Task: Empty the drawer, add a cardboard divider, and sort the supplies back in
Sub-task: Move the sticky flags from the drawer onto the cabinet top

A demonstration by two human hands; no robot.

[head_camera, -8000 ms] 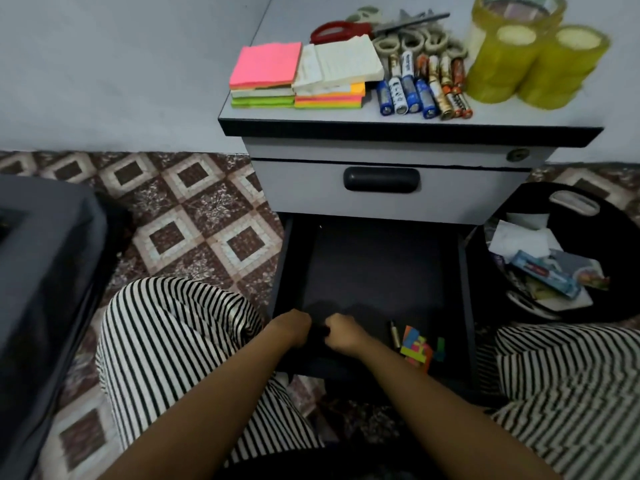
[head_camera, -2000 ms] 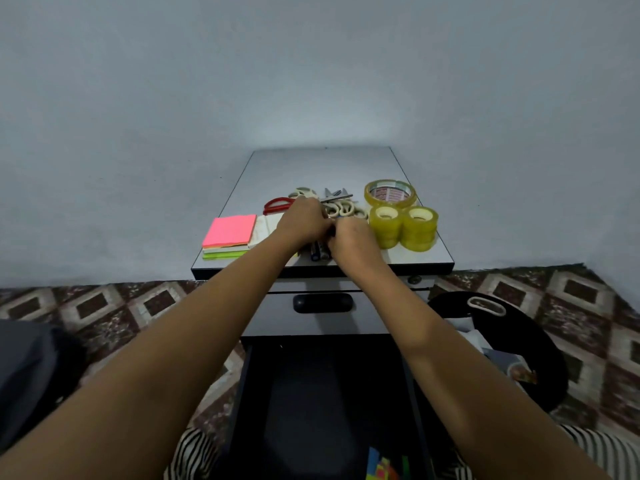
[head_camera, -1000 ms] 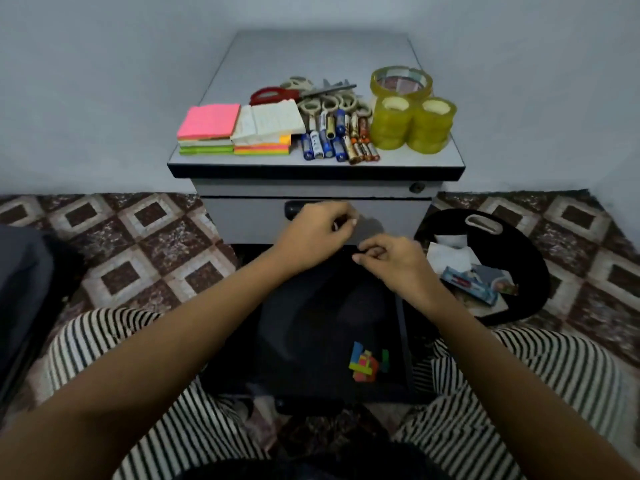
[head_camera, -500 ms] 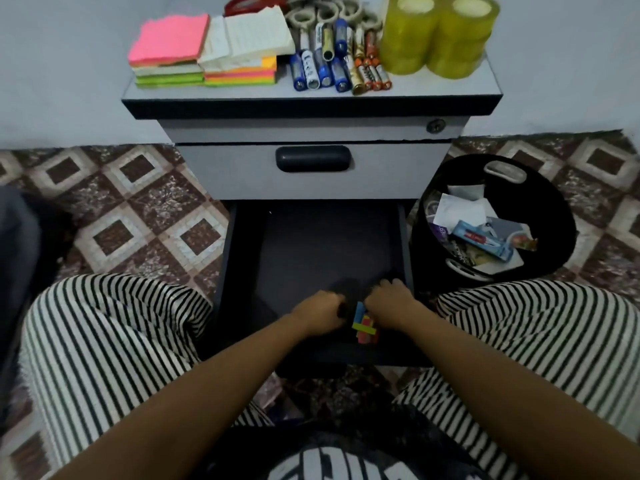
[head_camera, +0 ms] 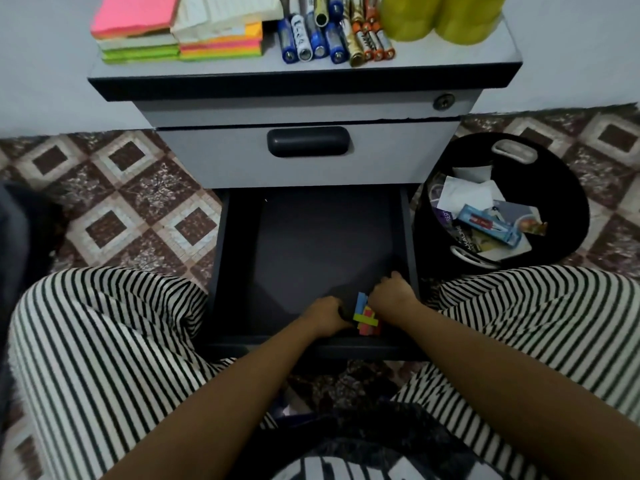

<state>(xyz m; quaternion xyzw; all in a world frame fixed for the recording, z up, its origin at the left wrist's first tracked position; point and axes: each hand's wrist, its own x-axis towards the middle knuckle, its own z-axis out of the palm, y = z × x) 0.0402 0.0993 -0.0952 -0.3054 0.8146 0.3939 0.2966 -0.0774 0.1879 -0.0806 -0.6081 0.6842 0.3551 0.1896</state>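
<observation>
**Drawer nearly emptied, divider not yet in sight**

The emptying step looks almost done. The drawer [head_camera: 311,244] is open, and its dark floor shows only one small pile of coloured slips [head_camera: 366,315], at its front right. The left hand [head_camera: 325,315] and the right hand [head_camera: 391,293] close in on that pile from either side, with fingers curled. Whether either hand actually pinches the slips cannot be told, since the fingertips are hidden.

Above the drawer, on the cabinet top [head_camera: 450,60], lie the sticky notes [head_camera: 138,15], batteries [head_camera: 332,39] and tape rolls [head_camera: 440,15]. No cardboard divider is visible, so fitting it and sorting everything back are both left to do.

Right of the drawer stands a black bin [head_camera: 568,202] of paper scraps. Striped knees flank the drawer's front, leaving little room at its sides.
</observation>
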